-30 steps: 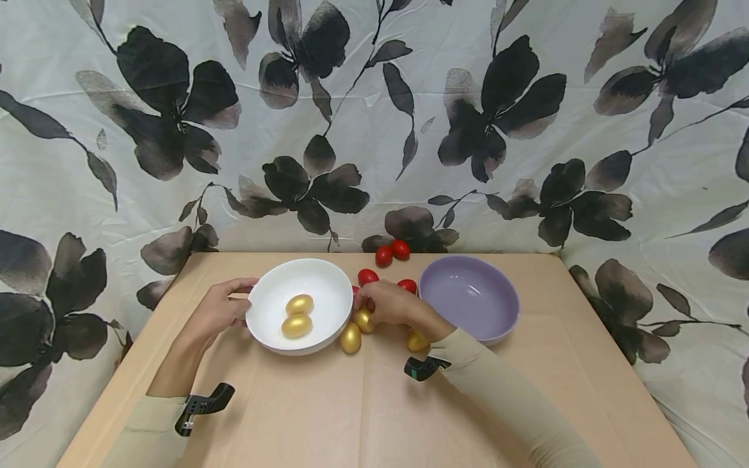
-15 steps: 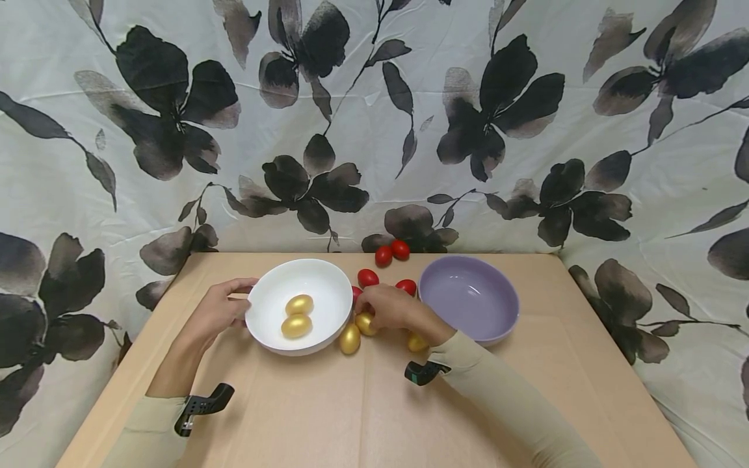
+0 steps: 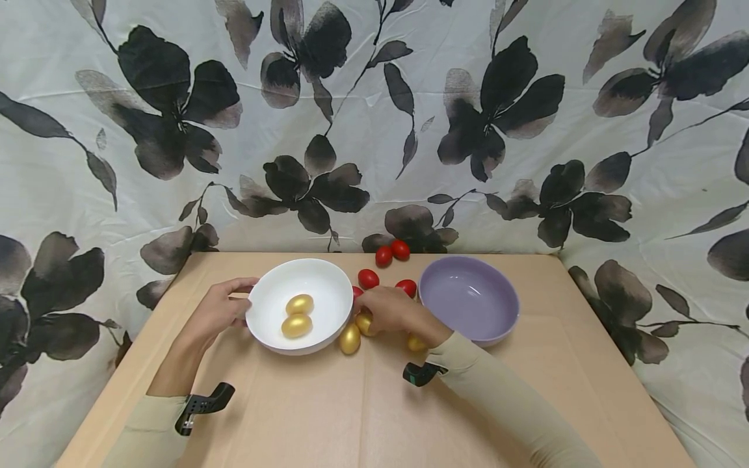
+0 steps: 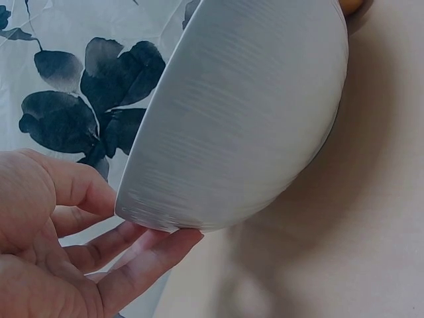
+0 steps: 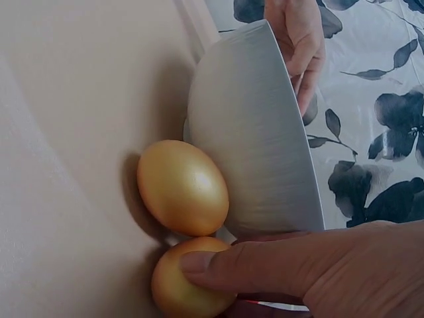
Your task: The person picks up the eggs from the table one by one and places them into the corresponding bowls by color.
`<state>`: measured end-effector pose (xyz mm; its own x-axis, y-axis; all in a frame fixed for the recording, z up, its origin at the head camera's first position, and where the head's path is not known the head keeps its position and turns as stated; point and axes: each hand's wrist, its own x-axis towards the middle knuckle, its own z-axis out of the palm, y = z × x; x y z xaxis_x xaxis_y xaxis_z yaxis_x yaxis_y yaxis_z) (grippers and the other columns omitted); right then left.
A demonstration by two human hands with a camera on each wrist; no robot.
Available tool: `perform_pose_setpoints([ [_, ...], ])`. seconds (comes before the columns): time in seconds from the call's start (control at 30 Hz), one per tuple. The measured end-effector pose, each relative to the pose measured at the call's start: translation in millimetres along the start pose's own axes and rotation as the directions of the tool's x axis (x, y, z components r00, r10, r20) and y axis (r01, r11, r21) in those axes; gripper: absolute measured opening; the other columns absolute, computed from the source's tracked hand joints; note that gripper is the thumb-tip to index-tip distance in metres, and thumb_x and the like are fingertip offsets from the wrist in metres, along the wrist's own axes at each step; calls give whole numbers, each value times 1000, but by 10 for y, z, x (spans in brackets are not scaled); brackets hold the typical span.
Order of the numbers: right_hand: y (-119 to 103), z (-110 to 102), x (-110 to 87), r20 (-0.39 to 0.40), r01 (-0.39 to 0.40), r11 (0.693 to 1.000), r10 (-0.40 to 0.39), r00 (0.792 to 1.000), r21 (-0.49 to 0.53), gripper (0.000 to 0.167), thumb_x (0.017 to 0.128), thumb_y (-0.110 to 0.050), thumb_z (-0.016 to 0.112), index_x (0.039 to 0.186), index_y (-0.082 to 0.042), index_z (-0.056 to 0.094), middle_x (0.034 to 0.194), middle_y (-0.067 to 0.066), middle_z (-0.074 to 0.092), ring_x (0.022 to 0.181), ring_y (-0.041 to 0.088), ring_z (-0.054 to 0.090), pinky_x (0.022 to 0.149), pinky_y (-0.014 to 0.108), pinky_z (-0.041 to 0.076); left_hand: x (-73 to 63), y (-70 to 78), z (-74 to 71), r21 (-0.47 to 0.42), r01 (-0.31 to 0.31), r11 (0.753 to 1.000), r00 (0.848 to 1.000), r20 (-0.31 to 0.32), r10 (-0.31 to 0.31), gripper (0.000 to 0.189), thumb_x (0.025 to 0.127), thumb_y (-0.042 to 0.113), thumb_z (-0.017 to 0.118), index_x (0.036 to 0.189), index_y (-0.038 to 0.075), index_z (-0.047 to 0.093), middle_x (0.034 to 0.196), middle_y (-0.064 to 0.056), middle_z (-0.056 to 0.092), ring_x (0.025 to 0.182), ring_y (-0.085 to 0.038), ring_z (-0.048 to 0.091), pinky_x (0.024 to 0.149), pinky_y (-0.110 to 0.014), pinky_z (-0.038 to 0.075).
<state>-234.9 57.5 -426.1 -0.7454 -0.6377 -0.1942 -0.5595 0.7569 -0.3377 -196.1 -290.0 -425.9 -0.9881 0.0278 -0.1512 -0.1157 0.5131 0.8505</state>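
Observation:
My left hand (image 3: 219, 309) touches the outside of a white bowl (image 3: 266, 286) at its left rim. In the left wrist view its fingertips (image 4: 189, 236) lie against the bowl's edge and underside. Two golden eggs (image 3: 297, 325) lie inside that bowl. On its right, my right hand (image 3: 389, 309) pinches another golden egg (image 5: 179, 281), thumb on top; its other fingers are mostly hidden. A further golden egg (image 5: 182, 187) sits beside it, next to the bowl. Another golden egg (image 3: 417, 342) is partly hidden under my right wrist.
Right of my hand stands a purple bowl (image 3: 468, 296). Several red eggs (image 3: 368, 279) lie between the bowls and toward the back edge of the wooden table (image 3: 304, 416). A flower-printed cloth (image 3: 374, 130) hangs behind. Each wrist wears a black camera mount (image 3: 424, 373).
My right hand has shifted slightly left and down around the golden egg. The left hand and both bowls stay in place; the cloth at far left has swayed.

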Motion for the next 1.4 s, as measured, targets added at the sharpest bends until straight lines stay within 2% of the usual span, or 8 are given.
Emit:
perform_pose_setpoints([
  [0.37,30,-43,-62,-7,52,998,-52,999,-47,43,80,-22,87,121,-27,73,105,-7,67,95,12,54,80,29,49,2,-3,-3,7,-12,1000,1000,0,12,55,95,1,52,149,-2,45,143,-29,48,103,-33,64,75,-41,61],
  [0.57,64,-97,-108,-43,73,997,-74,996,-21,41,80,-23,85,120,-27,74,106,-7,66,96,14,54,83,33,49,5,-4,-1,0,-12,1000,1000,2,12,55,94,1,52,149,-3,45,142,-29,48,103,-33,64,74,-39,61],
  [0.77,136,-126,-124,-61,93,993,-89,994,75,43,81,-17,84,123,-22,73,110,-7,64,102,14,53,88,30,50,3,-2,-1,-3,-8,1000,1000,2,8,55,95,1,52,149,-2,45,143,-29,47,105,-34,64,73,-36,61],
  [0.93,188,-150,-136,-97,136,977,-121,988,162,42,82,-12,81,123,-14,72,119,0,66,111,19,55,99,35,49,2,0,-4,-3,-11,1000,1000,1,11,54,95,0,52,149,-2,45,143,-29,48,104,-34,64,72,-34,61],
  [1.0,217,-148,-132,-114,153,971,-134,984,183,41,83,-10,80,123,-14,72,122,0,66,115,18,55,103,36,48,2,2,-5,-2,-9,1000,1000,2,9,54,95,0,52,149,-2,45,143,-29,48,104,-34,64,71,-34,61],
  [1.13,248,-154,-140,-143,173,960,-143,979,222,41,83,-9,78,123,-15,72,123,0,65,114,19,56,100,36,48,6,0,-3,-3,-4,1000,1000,5,4,55,95,1,52,149,-3,45,143,-29,47,103,-34,63,71,-33,61],
  [1.27,249,-171,-159,-159,167,935,-122,980,314,42,83,-7,78,124,-14,71,124,3,65,114,23,58,98,38,51,9,-4,-1,-3,-4,1000,1000,4,4,55,95,1,52,149,-3,44,143,-29,47,103,-34,63,71,-33,61],
  [1.4,258,-187,-156,-166,155,893,-91,982,422,45,82,-6,80,125,-12,70,126,4,65,116,28,59,97,41,54,10,-1,-1,1,-3,1000,1000,3,3,55,95,1,52,149,-2,44,143,-29,47,104,-34,63,71,-34,61],
])
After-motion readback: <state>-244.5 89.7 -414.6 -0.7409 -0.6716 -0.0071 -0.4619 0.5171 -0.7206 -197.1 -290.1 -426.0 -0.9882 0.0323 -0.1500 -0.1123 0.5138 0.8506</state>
